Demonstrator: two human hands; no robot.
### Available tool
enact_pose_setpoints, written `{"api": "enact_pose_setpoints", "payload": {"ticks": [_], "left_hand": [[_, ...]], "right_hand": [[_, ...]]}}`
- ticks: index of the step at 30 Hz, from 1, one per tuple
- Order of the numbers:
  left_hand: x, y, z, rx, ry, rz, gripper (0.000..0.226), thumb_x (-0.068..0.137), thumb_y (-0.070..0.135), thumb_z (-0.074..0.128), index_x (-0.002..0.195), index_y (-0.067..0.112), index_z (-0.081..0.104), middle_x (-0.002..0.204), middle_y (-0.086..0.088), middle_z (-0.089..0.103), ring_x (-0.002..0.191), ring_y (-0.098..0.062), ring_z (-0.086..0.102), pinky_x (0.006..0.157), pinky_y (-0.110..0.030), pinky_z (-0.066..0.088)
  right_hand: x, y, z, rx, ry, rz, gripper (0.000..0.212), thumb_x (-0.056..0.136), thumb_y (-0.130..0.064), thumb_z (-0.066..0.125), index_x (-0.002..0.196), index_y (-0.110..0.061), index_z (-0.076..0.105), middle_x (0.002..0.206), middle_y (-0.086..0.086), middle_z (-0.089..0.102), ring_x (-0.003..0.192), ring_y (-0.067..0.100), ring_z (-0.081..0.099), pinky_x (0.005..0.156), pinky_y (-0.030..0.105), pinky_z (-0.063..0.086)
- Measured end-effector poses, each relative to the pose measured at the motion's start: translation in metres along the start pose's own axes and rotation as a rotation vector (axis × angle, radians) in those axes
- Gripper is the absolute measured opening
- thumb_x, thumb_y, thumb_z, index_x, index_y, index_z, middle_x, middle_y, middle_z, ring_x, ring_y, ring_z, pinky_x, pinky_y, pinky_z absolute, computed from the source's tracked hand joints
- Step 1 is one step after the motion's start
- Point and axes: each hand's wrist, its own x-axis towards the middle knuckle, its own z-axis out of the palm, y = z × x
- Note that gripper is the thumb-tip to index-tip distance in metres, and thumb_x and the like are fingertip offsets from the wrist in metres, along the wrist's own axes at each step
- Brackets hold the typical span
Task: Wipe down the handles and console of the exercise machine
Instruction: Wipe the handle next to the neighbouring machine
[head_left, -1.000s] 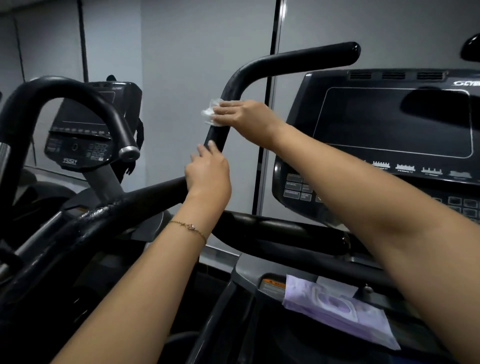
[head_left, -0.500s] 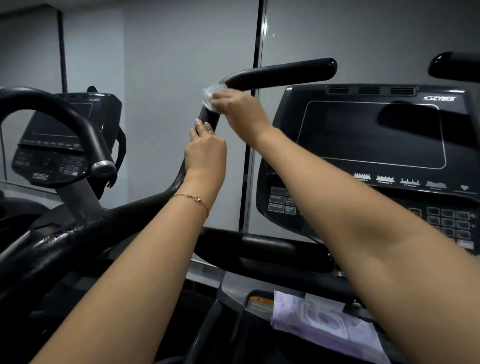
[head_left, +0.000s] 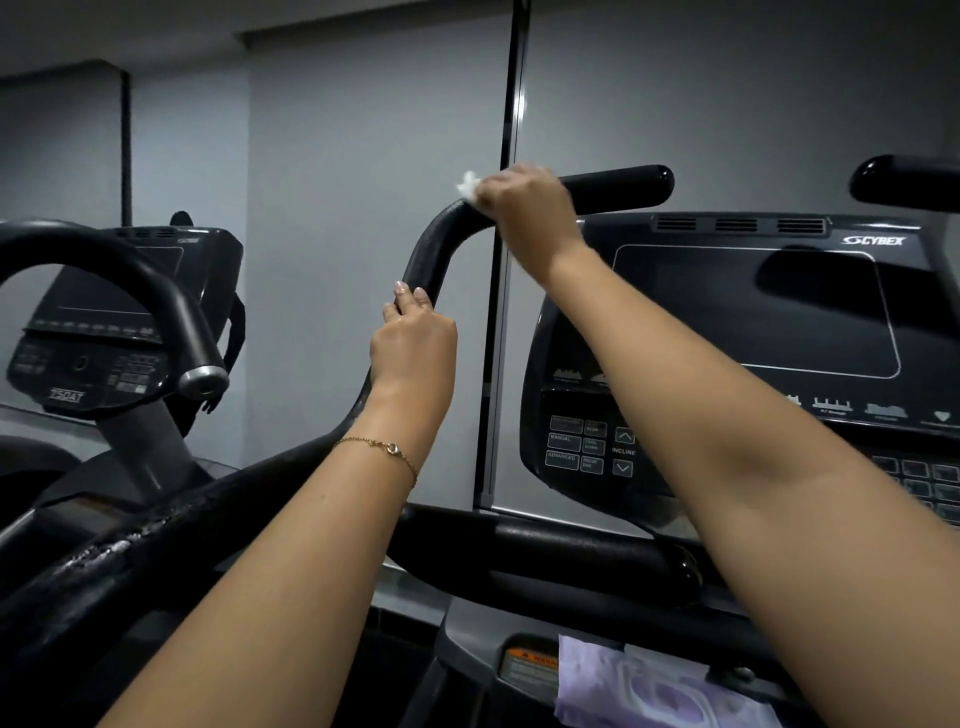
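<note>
View down two bare forearms toward a black exercise machine. The dark console (head_left: 753, 312), its screen blank, fills the right of the view and is the reference point here.

Left of the console, a curved black handle (head_left: 431, 249) rises, bends and runs level toward the console's top edge. The right hand (head_left: 524, 208) sits on that level stretch, just above the console's upper left corner. Its grip is curled over the handle, pinching a crumpled white wipe (head_left: 467, 186) against it. A tuft of the wipe sticks out on the side away from the console.

The left hand (head_left: 413, 343), with a thin gold bracelet (head_left: 384, 448) at the wrist, is lower and further left of the console. Its grip is wrapped round the rising part of the same handle, seemingly to steady it.

A second handle (head_left: 904, 182) pokes in above the console's upper right corner. Below the console lies a lilac pack of wipes (head_left: 649, 691). Far left of the console stands a neighbouring machine (head_left: 104, 338).

The step in hand looks like wiping this handle's upper stretch. To do it well, the wipe should wrap the whole bar, underside included, and slide right out to the rounded tip. Meanwhile the lower hand should hold the handle against swinging. The patch under the left hand, the second handle and the console's buttons probably need their turn too, the buttons with light pressure.
</note>
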Motion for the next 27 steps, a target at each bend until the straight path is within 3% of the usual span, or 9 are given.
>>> {"api": "enact_pose_setpoints", "payload": {"ticks": [3,8,13,16,18,21,25,27], "left_hand": [[0.0,0.002,-0.001,0.013,-0.009,0.001,0.066,0.091,-0.007,0.047,0.145,-0.01,0.009,0.152,-0.031,0.011,0.139,-0.038,0.027,0.099,-0.039,0.045],[-0.001,0.001,-0.001,0.019,-0.009,0.009,0.068,0.091,-0.008,0.048,0.145,-0.011,0.008,0.152,-0.031,0.012,0.139,-0.038,0.028,0.097,-0.039,0.047],[0.0,0.0,0.0,0.026,-0.014,0.02,0.067,0.091,-0.008,0.047,0.145,-0.011,0.007,0.152,-0.031,0.011,0.14,-0.039,0.026,0.097,-0.04,0.046],[0.0,0.001,0.0,0.031,-0.013,0.012,0.066,0.091,-0.009,0.046,0.145,-0.012,0.007,0.152,-0.032,0.01,0.139,-0.04,0.027,0.099,-0.04,0.045],[0.0,0.001,0.002,0.032,-0.007,0.012,0.067,0.091,-0.009,0.047,0.145,-0.011,0.007,0.152,-0.032,0.011,0.139,-0.039,0.027,0.097,-0.04,0.046],[0.0,-0.001,0.003,0.044,-0.004,0.019,0.07,0.09,-0.008,0.049,0.145,-0.01,0.007,0.152,-0.031,0.011,0.139,-0.038,0.027,0.096,-0.038,0.047],[0.001,0.001,0.002,0.045,-0.01,0.015,0.069,0.091,-0.008,0.049,0.145,-0.011,0.007,0.152,-0.032,0.011,0.139,-0.04,0.027,0.097,-0.04,0.046],[0.0,0.001,0.003,0.048,-0.011,0.017,0.069,0.091,-0.008,0.049,0.145,-0.011,0.007,0.152,-0.032,0.012,0.139,-0.04,0.028,0.097,-0.04,0.047]], "right_hand": [[0.004,0.0,0.001,0.001,-0.058,0.163,0.02,0.091,0.002,0.047,0.092,-0.004,0.066,0.089,0.011,0.07,0.09,0.029,0.058,0.077,0.034,0.044],[0.001,-0.005,0.0,-0.025,-0.094,0.057,0.037,0.089,0.008,0.041,0.114,-0.009,0.063,0.107,0.008,0.067,0.104,0.03,0.052,0.083,0.037,0.041],[-0.005,0.01,-0.003,-0.142,-0.031,0.324,0.026,0.097,-0.009,0.038,0.102,-0.005,0.063,0.105,0.009,0.063,0.106,0.026,0.048,0.093,0.035,0.037],[-0.001,-0.011,-0.001,-0.095,-0.09,0.182,0.032,0.09,0.005,0.034,0.106,-0.004,0.06,0.112,0.01,0.06,0.109,0.029,0.047,0.093,0.038,0.036],[-0.005,0.0,-0.007,-0.106,-0.101,0.148,0.031,0.091,0.004,0.034,0.106,-0.004,0.06,0.111,0.011,0.06,0.108,0.029,0.048,0.092,0.038,0.036],[-0.013,0.027,-0.016,-0.152,-0.015,0.384,0.028,0.099,-0.011,0.035,0.103,-0.003,0.061,0.108,0.011,0.062,0.107,0.028,0.048,0.091,0.035,0.036],[-0.017,0.024,-0.023,-0.147,-0.103,0.194,0.029,0.093,0.002,0.032,0.105,0.001,0.059,0.111,0.016,0.054,0.104,0.03,0.047,0.089,0.037,0.037],[-0.018,0.042,-0.033,-0.184,-0.138,0.197,0.026,0.095,-0.001,0.036,0.106,0.001,0.059,0.111,0.016,0.053,0.102,0.03,0.048,0.088,0.036,0.038]]}}
